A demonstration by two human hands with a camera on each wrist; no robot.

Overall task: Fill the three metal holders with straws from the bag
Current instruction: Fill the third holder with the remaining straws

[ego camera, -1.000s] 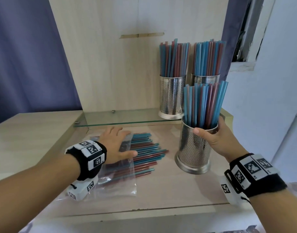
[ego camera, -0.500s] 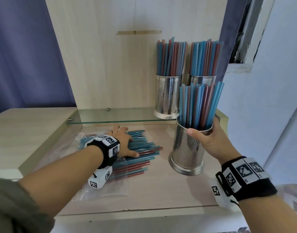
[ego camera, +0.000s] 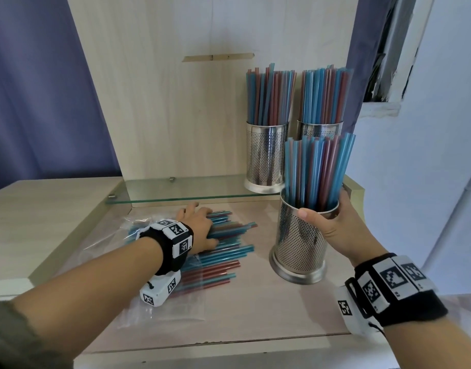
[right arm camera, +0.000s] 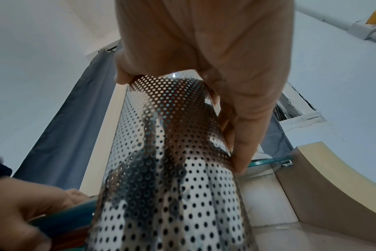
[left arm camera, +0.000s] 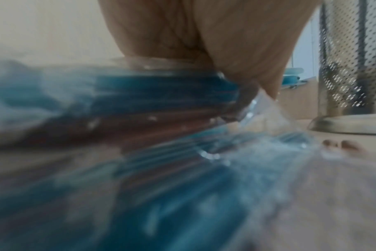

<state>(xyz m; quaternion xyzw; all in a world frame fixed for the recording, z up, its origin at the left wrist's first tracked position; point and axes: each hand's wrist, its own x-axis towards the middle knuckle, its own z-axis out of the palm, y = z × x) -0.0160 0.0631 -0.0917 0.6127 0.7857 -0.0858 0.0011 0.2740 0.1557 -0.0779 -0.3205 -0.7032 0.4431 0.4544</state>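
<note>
Blue and red straws (ego camera: 229, 251) lie fanned out of a clear plastic bag (ego camera: 160, 307) on the wooden desk. My left hand (ego camera: 209, 229) lies over them, thumb under and fingers over a bunch; the left wrist view shows my palm (left arm camera: 204, 34) pressed onto blurred straws (left arm camera: 161, 88). My right hand (ego camera: 330, 225) grips the rim of the near perforated metal holder (ego camera: 298, 249), which stands upright on the desk, packed with straws. In the right wrist view my fingers (right arm camera: 243, 135) wrap that holder (right arm camera: 172, 169). Two more holders (ego camera: 265, 155) (ego camera: 319, 129), both full, stand on the glass shelf.
The glass shelf (ego camera: 197, 190) juts out just behind the straws, above desk level. A wooden back panel (ego camera: 175, 115) rises behind it. A blue curtain (ego camera: 42, 89) hangs left, a white wall (ego camera: 428, 155) stands right. Bare desk surface (ego camera: 255, 315) lies in front.
My left hand slid forward across the bag onto the loose straws and closed round a bunch. My right hand keeps its hold on the near holder, which stays in place.
</note>
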